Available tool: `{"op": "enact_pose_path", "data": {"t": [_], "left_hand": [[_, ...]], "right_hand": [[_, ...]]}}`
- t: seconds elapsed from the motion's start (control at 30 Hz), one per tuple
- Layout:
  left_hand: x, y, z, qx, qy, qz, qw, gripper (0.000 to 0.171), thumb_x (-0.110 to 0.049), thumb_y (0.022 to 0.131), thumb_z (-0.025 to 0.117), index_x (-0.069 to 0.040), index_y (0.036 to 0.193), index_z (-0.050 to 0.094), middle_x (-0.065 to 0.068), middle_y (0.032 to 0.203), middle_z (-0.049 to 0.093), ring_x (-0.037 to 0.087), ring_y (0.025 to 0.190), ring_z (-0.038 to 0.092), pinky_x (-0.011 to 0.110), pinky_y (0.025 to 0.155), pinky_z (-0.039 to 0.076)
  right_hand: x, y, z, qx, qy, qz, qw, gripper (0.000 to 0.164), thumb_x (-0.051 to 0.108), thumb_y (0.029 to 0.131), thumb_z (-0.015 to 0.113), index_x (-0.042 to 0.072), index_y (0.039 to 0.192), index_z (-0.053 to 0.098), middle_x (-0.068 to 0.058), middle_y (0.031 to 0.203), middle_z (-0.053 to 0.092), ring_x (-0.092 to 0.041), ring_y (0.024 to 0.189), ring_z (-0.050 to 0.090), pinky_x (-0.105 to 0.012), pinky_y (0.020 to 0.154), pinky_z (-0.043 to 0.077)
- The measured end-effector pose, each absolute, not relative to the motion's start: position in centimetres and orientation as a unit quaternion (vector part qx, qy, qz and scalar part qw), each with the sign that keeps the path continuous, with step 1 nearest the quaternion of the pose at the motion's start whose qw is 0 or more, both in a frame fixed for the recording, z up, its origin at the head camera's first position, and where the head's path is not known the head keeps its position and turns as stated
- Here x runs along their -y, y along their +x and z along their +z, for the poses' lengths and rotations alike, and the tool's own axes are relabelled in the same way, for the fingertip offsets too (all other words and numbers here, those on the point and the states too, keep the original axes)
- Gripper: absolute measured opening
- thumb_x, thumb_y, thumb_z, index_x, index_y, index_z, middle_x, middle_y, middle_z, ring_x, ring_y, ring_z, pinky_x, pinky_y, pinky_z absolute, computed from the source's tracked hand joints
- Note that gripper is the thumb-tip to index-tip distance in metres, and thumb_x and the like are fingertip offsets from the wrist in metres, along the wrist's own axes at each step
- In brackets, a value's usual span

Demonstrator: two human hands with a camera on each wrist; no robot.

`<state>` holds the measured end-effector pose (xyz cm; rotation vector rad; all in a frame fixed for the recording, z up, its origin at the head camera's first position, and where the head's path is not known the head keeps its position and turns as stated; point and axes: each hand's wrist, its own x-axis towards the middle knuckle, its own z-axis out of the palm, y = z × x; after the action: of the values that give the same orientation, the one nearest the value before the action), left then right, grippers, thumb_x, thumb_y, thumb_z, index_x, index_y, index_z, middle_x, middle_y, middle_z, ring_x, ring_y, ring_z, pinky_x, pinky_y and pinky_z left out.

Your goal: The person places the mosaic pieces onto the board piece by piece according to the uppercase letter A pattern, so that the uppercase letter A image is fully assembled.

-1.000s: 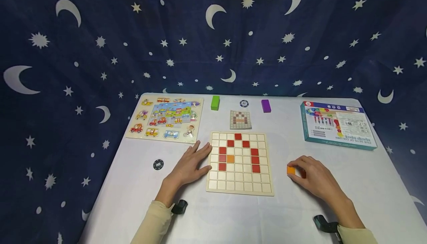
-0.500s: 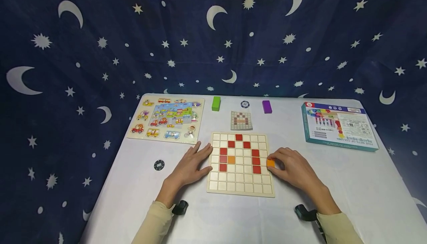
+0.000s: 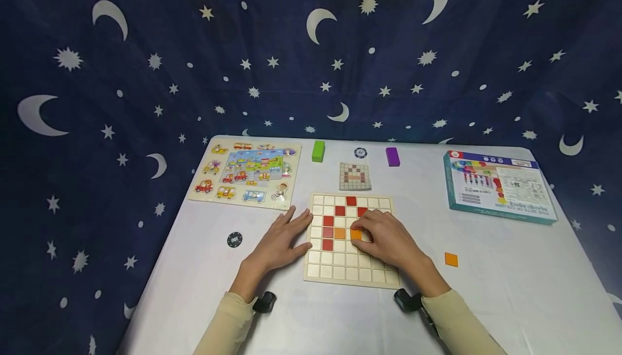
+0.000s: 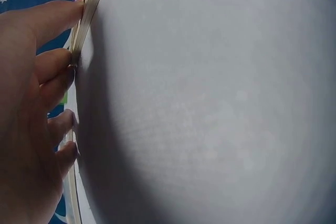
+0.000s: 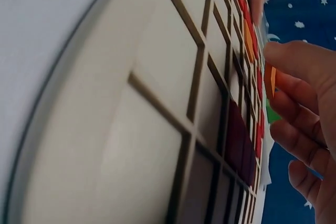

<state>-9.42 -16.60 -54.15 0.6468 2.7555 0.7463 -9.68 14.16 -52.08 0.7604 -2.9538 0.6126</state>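
A square wooden grid board (image 3: 346, 273) lies mid-table, with several red tiles (image 3: 328, 220) and one orange tile (image 3: 339, 233) set in its cells. My right hand (image 3: 389, 239) pinches another orange tile (image 3: 356, 234) between thumb and fingers over the board, just right of the set orange one. In the right wrist view that held tile (image 5: 270, 80) stands edge-on near the fingertips. My left hand (image 3: 279, 241) rests at the board's left edge with spread fingers touching it; the left wrist view shows fingertips along the edge. The right hand covers the board's right-side red tiles in the head view.
A loose orange tile (image 3: 451, 259) lies right of the board. Behind the board sit a pattern card (image 3: 355, 176), a green block (image 3: 318, 151), a purple block (image 3: 392, 156) and a chip (image 3: 360, 152). A picture puzzle (image 3: 204, 199), black chip (image 3: 234, 239) and box (image 3: 500, 185) flank it.
My right hand has carried the orange tile leftward from the bare table to over the board, uncovering a loose orange tile. My left hand has stayed at the board's edge.
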Motion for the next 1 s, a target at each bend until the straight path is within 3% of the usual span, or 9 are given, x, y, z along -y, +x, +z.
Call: {"op": "enact_pose_path", "data": {"t": [0.3, 1.0], "left_hand": [[16.49, -9.44, -53.83, -0.936, 0.219, 0.254, 0.108, 0.074, -0.042, 0.101, 0.069, -0.019, 0.166, 0.041, -0.003, 0.174, 0.037, 0.035, 0.168, 0.019, 0.057, 0.138, 0.02], [16.52, -9.34, -53.84, -0.936, 0.217, 0.253, 0.112, 0.074, -0.042, 0.101, 0.069, -0.02, 0.166, 0.041, -0.003, 0.175, 0.036, 0.034, 0.168, 0.019, 0.057, 0.138, 0.02]], "right_hand": [[-13.36, -10.13, -52.79, 0.955, 0.234, 0.182, 0.019, 0.035, 0.038, 0.086, 0.089, 0.016, 0.112, 0.081, 0.0, 0.114, 0.077, -0.02, 0.107, 0.067, -0.043, 0.095, 0.058], [-13.0, -10.1, -52.91, 0.955, 0.235, 0.18, 0.004, 0.033, 0.036, 0.086, 0.089, 0.016, 0.111, 0.081, 0.002, 0.107, 0.074, -0.016, 0.097, 0.064, -0.039, 0.088, 0.057]]}}
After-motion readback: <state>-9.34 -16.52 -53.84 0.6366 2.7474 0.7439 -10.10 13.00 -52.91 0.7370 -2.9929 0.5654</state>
